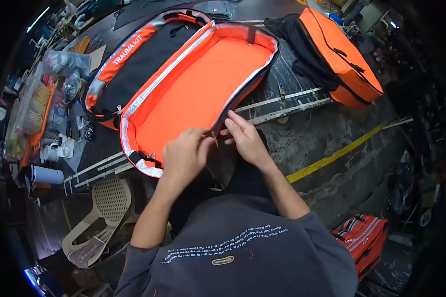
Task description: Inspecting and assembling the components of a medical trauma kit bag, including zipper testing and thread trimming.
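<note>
An open orange and black bag (183, 91) lies on the table, its orange inside facing up. Silvery binding runs along its rim, and its black-backed lid (148, 67) is folded out to the left. At the near right rim, my left hand (186, 153) pinches the edge between thumb and fingers. Just to its right, my right hand (245, 141) has its bent fingers against the outside of the same rim, thumb near the fingertips. A thin strip or thread hangs below the left fingertips; what it is cannot be made out.
Another orange and black bag (337, 57) stands at the table's right end. Clear plastic bags (67, 62), a white mug (49, 152) and a white cylinder (47, 174) crowd the left. A beige plastic chair (111, 200) stands lower left, a red bag (364, 242) lower right.
</note>
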The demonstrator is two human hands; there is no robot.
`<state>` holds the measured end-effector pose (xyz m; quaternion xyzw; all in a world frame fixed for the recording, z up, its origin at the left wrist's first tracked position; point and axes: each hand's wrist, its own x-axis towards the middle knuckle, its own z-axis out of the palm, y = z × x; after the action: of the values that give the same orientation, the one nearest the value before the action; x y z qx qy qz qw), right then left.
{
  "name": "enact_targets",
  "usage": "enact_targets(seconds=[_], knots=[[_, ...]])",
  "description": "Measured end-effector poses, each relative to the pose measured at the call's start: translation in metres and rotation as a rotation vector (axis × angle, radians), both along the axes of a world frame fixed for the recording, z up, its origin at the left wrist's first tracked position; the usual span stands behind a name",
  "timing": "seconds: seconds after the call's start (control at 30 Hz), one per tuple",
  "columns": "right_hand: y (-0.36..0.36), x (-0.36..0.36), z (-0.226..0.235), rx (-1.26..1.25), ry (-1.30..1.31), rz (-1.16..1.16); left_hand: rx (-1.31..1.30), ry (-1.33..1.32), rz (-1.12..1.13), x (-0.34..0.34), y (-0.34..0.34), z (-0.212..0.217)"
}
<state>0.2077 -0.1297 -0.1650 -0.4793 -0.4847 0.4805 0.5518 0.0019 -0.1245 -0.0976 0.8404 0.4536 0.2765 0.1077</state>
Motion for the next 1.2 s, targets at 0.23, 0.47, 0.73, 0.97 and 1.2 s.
enact_targets(seconds=[0.23,0.47,0.73,0.97,1.2], knots=[[0.039,0.056,-0.034,0.143,-0.581,-0.353,-0.776,-0.599,-0.016,-0.059,0.054,-0.074],[0.110,0.183,-0.115,0.091,-1.297,-0.855,-0.486,-0.189,0.012,-0.020,0.018,-0.052],[0.119,0.189,-0.111,0.119,-1.208,-0.798,0.074,-0.073,-0.012,0.026,-0.003,-0.038],[0.105,0.206,-0.098,-0.130,-0.989,-0.767,-0.234,-0.192,0.036,0.040,0.033,-0.055],[0.000,0.105,-0.021,-0.043,-0.257,-0.392,-0.681,-0.611,0.014,0.034,0.032,-0.097]])
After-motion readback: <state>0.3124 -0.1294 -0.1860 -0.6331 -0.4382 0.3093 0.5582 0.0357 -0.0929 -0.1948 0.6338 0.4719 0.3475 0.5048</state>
